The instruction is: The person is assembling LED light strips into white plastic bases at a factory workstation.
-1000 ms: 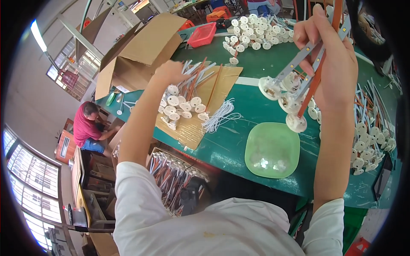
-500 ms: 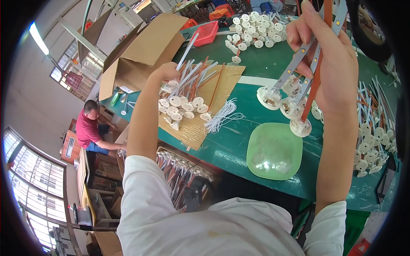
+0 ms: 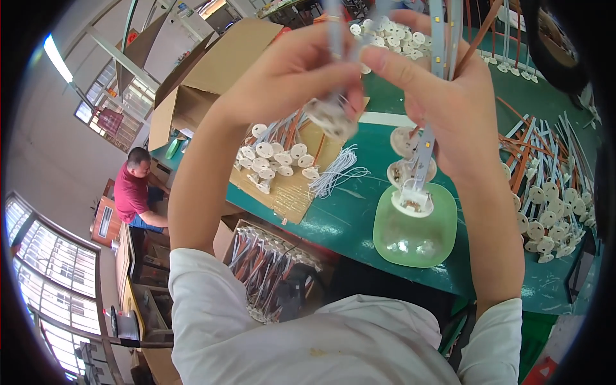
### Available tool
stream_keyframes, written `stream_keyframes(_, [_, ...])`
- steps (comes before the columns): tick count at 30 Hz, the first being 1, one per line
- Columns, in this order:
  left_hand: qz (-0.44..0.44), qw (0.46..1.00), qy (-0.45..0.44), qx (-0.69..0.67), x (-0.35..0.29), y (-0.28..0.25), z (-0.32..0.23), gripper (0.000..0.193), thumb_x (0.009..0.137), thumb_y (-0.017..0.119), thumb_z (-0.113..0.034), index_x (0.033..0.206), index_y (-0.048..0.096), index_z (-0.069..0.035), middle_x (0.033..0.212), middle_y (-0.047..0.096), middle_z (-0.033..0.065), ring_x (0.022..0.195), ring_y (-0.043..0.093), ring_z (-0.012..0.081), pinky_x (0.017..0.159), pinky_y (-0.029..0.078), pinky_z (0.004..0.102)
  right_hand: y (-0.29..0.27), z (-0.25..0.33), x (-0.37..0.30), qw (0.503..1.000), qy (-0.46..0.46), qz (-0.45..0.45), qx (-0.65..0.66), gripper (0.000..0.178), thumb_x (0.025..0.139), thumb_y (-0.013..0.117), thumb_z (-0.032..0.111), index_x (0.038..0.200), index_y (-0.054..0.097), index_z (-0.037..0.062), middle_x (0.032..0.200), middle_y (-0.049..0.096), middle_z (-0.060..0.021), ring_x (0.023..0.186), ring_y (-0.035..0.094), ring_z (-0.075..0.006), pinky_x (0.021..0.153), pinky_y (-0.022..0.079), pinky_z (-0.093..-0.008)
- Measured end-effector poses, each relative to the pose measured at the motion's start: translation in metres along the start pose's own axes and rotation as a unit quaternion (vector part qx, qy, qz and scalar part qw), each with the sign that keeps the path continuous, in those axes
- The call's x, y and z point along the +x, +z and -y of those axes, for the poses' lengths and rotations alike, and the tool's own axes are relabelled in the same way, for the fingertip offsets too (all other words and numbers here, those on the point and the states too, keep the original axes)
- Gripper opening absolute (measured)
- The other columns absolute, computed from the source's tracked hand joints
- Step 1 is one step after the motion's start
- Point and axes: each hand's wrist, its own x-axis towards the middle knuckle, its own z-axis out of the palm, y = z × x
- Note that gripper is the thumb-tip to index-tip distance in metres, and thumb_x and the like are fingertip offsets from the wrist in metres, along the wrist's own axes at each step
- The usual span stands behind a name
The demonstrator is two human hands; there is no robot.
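Observation:
My left hand [image 3: 289,80] is closed on an LED strip with a white round base [image 3: 330,119], both blurred by motion. Close beside it, my right hand [image 3: 452,102] grips several LED strips [image 3: 437,45], pale and orange-brown, whose white round bases [image 3: 412,200] hang below the palm. The two hands nearly meet, high over the green table. Under the hanging bases stands a pale green square bowl [image 3: 416,237]. Left of it, a pile of the same strips and bases [image 3: 273,157] lies on flattened cardboard [image 3: 282,202].
White cord [image 3: 337,172] lies beside the cardboard. More strips with bases are heaped at the right [image 3: 552,212] and the far side [image 3: 407,38]. An open carton [image 3: 224,61] stands at the back left. A box of strips [image 3: 269,269] sits below the table edge. A person [image 3: 138,192] sits at the left.
My left hand has come from the pile on the cardboard to beside my right hand, bringing an LED strip with it. My right hand has shifted slightly left, still holding its bunch.

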Motion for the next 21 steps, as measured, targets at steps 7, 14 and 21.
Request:
stream_keyframes(7, [0.081, 0.993, 0.004, 0.086, 0.000, 0.018, -0.011, 0.017, 0.097, 0.060, -0.015, 0.103, 0.062, 0.001, 0.089, 0.068, 0.0053, 0.081, 0.067, 0.0139, 0.072, 0.054, 0.0288, 0.006, -0.007, -0.003, 0.995, -0.005, -0.070, 0.073, 0.022, 0.091, 0.068, 0.018, 0.094, 0.070, -0.0029, 0.050, 0.045, 0.0061, 0.040, 0.035, -0.0027, 0.041, 0.023, -0.0215])
stream_keyframes(14, [0.000, 0.731, -0.288, 0.618, -0.038, -0.080, 0.110, 0.040, 0.090, 0.064, -0.040, 0.102, 0.070, -0.001, 0.095, 0.072, 0.0134, 0.085, 0.068, 0.0294, 0.079, 0.053, 0.0380, -0.001, 0.021, -0.009, 0.990, -0.042, -0.110, 0.074, 0.025, 0.092, 0.066, 0.021, 0.089, 0.069, -0.0033, 0.046, 0.040, 0.0062, 0.040, 0.033, -0.0024, 0.042, 0.023, -0.0228])
stream_keyframes(21, [0.058, 0.723, -0.586, 0.362, -0.098, -0.114, 0.179, 0.039, 0.078, 0.074, -0.040, 0.100, 0.070, -0.009, 0.083, 0.069, 0.0102, 0.076, 0.070, 0.0231, 0.068, 0.058, 0.0381, -0.007, 0.024, -0.007, 0.991, -0.020, -0.120, 0.063, 0.026, 0.092, 0.066, 0.022, 0.088, 0.069, -0.0031, 0.045, 0.039, 0.0054, 0.040, 0.033, -0.0033, 0.043, 0.024, -0.0228])
